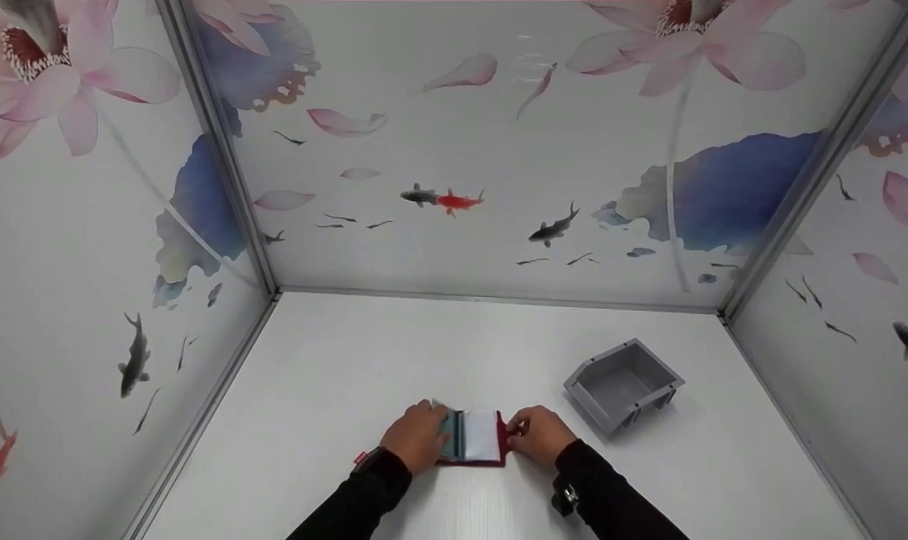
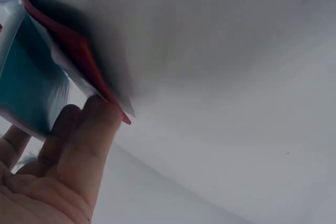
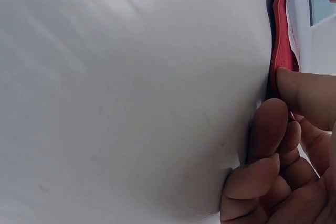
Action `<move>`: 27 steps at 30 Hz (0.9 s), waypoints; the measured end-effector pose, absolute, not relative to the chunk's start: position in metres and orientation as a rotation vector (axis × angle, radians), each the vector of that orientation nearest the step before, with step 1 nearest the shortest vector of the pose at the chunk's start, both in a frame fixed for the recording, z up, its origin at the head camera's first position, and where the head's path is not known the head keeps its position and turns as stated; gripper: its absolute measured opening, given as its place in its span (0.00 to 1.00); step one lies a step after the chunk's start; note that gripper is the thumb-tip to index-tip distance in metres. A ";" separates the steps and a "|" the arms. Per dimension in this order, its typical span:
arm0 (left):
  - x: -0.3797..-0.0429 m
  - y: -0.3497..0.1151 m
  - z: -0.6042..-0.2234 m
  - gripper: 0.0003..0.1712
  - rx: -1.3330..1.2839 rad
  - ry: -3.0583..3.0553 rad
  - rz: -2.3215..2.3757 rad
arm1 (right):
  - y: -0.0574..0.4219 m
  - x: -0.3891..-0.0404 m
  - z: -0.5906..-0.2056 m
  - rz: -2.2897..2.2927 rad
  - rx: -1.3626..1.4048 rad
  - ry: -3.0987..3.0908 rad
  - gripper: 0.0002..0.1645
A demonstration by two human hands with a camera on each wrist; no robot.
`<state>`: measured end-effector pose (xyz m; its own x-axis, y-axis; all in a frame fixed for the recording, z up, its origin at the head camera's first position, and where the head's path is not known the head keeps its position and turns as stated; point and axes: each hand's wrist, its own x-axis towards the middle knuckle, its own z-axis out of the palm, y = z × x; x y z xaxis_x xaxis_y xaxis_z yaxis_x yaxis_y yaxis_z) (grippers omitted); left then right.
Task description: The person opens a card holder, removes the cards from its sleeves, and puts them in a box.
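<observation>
left hand [image 1: 416, 437] holding the left side of a red book [image 1: 481, 436], right hand [image 1: 543, 436] pinching its right edge, gray bin [image 1: 624, 384] near

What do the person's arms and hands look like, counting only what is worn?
The left sleeve and right sleeve are long and black. The left hand and right hand are ungloved. A small black device with a silvery part sits at the right wrist.

Your red-covered booklet [image 1: 471, 439] lies open on the white table [image 1: 394, 345], approx. centre in front of you, white pg [image 1: 483, 435] on the R, teal plastic sleeve [image 2: 29, 72] on the L, tilted up off the red cover [image 2: 76, 48]
</observation>
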<state>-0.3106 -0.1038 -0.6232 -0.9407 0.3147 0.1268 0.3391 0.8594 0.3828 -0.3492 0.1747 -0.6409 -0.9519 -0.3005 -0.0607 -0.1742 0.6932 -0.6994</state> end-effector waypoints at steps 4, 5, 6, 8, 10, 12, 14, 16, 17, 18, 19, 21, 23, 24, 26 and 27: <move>-0.310 -0.106 -0.626 0.23 -0.471 -2.953 -0.583 | 0.175 -0.351 -0.643 -1.099 -0.374 2.729 0.05; -0.311 -0.107 -0.627 0.25 -0.464 -2.958 -0.572 | 0.175 -0.352 -0.644 -1.100 -0.373 2.733 0.05; -0.311 -0.107 -0.626 0.26 -0.464 -2.966 -0.564 | 0.175 -0.352 -0.644 -1.104 -0.369 2.737 0.05; -0.313 -0.107 -0.625 0.30 -0.471 -2.992 -0.570 | 0.176 -0.353 -0.647 -1.109 -0.371 2.747 0.05; -0.313 -0.107 -0.624 0.32 -0.495 -3.022 -0.576 | 0.176 -0.353 -0.648 -1.114 -0.363 2.758 0.06; -0.313 -0.107 -0.623 0.31 -0.535 -3.046 -0.565 | 0.176 -0.354 -0.648 -1.120 -0.345 2.756 0.06; -0.313 -0.108 -0.620 0.29 -0.578 -3.061 -0.561 | 0.177 -0.354 -0.649 -1.121 -0.324 2.759 0.06; -0.313 -0.109 -0.618 0.30 -0.635 -3.074 -0.556 | 0.177 -0.355 -0.647 -1.108 -0.298 2.774 0.05; -0.314 -0.109 -0.617 0.32 -0.663 -3.077 -0.550 | 0.178 -0.356 -0.646 -1.093 -0.281 2.790 0.04; -0.315 -0.110 -0.616 0.35 -0.687 -3.083 -0.559 | 0.178 -0.355 -0.644 -1.074 -0.258 2.809 0.04; -0.316 -0.111 -0.615 0.39 -0.704 -3.090 -0.563 | 0.178 -0.355 -0.643 -1.045 -0.245 2.842 0.03; -0.317 -0.111 -0.615 0.44 -0.726 -3.101 -0.562 | 0.176 -0.352 -0.640 -0.989 -0.222 2.906 0.05; -0.318 -0.112 -0.615 0.47 -0.736 -3.099 -0.541 | 0.172 -0.349 -0.638 -0.946 -0.233 2.958 0.08; -0.318 -0.112 -0.615 0.48 -0.730 -3.100 -0.538 | 0.168 -0.347 -0.637 -0.938 -0.251 2.981 0.09; -0.319 -0.111 -0.617 0.47 -0.714 -3.095 -0.529 | 0.160 -0.344 -0.634 -0.941 -0.300 3.014 0.10; -0.320 -0.111 -0.618 0.47 -0.706 -3.088 -0.522 | 0.155 -0.342 -0.632 -0.941 -0.335 3.034 0.11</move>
